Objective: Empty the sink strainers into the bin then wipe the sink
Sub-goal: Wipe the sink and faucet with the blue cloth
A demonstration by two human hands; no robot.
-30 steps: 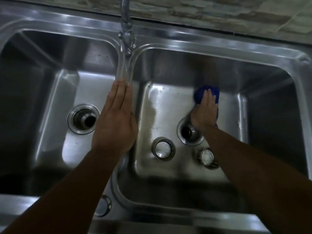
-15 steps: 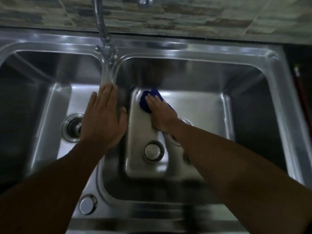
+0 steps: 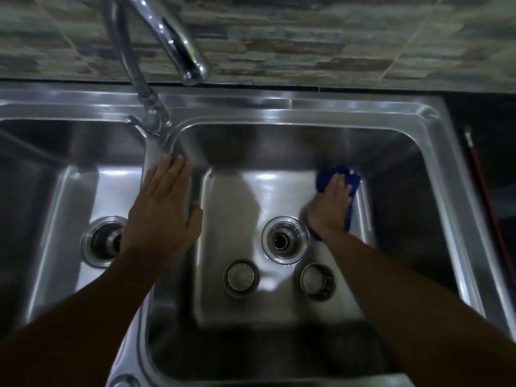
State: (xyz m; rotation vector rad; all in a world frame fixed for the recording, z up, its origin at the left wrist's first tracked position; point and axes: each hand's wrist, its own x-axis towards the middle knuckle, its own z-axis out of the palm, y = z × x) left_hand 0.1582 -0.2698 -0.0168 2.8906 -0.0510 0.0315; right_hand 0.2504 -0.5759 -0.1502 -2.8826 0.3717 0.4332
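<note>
A steel double sink fills the view. My right hand presses a blue cloth flat on the floor of the right basin, at its far right corner. My left hand rests flat on the divider between the two basins. Two round metal strainers lie loose on the right basin floor, one near the middle and one to its right. The right drain is uncovered. The left drain is partly hidden by my left hand.
A chrome tap rises from the back rim above the divider, its spout over the right basin's back edge. A tiled wall runs behind. A red-handled item lies on the dark counter to the right.
My right hand has swept the blue cloth from the far left of the right basin floor across to its far right corner. My left hand has stayed on the divider.
</note>
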